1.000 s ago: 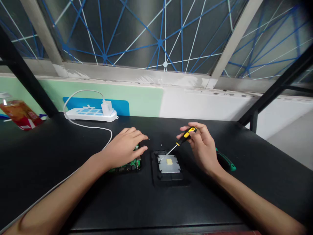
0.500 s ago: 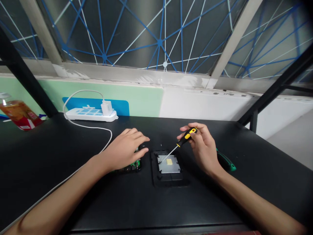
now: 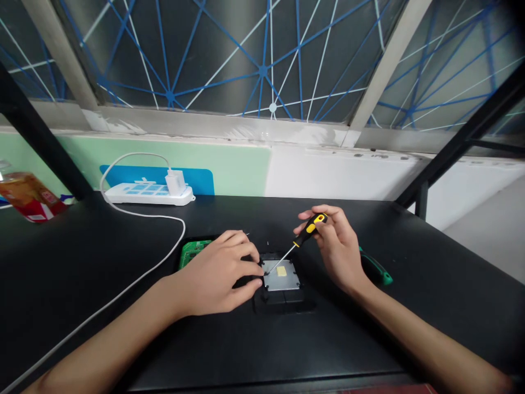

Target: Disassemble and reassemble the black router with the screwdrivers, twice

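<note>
My right hand [image 3: 340,246] is closed round the black and yellow handle of a screwdriver [image 3: 310,230]. Its thin shaft slants down to the left, and the tip meets the left edge of a silver metal plate [image 3: 289,282] with a small yellowish pad [image 3: 281,271] on it. This plate sits in a black plastic cover [image 3: 283,306] lying flat on the table. At the cover's left side is my left hand [image 3: 229,271], thumb and fingers apart, fingertips at the edge near the screwdriver tip. Partly under that hand lies a green circuit board [image 3: 192,251] in a black housing.
Right of my right hand lies a green-and-black tool [image 3: 379,271], partly hidden. A white power strip [image 3: 150,194] with a plugged-in charger [image 3: 175,182] stands at the back; its white cable [image 3: 164,257] runs down the left. A drink bottle [image 3: 33,197] is far left.
My left hand has moved right and slightly toward me, from over the circuit board to the cover's left edge, uncovering the board's left part. The screwdriver tip stays at the plate's left edge.
</note>
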`<state>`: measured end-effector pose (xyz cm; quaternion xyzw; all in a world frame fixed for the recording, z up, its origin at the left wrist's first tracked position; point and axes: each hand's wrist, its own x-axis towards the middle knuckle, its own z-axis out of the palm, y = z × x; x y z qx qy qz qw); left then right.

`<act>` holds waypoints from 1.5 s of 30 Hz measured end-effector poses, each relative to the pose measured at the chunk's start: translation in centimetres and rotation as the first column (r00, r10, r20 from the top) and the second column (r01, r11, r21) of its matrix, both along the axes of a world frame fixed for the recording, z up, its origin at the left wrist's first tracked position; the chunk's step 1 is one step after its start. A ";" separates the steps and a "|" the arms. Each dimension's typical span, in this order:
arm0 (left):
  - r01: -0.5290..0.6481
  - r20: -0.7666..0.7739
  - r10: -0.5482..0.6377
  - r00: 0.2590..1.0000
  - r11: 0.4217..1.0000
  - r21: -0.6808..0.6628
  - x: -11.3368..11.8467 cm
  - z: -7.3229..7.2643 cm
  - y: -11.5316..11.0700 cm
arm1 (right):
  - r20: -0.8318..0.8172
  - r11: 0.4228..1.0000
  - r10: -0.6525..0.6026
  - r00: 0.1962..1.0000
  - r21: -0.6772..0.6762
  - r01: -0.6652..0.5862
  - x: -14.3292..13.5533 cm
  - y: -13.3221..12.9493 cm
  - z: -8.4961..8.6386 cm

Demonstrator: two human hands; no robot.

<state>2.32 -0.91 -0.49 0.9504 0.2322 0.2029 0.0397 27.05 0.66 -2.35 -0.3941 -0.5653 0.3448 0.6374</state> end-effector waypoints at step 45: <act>-0.023 -0.031 0.019 0.999 0.992 -0.125 0.2 0.2 0.1 | 0.057 0.997 0.004 0.998 0.071 -0.008 0.0 -0.2 0.2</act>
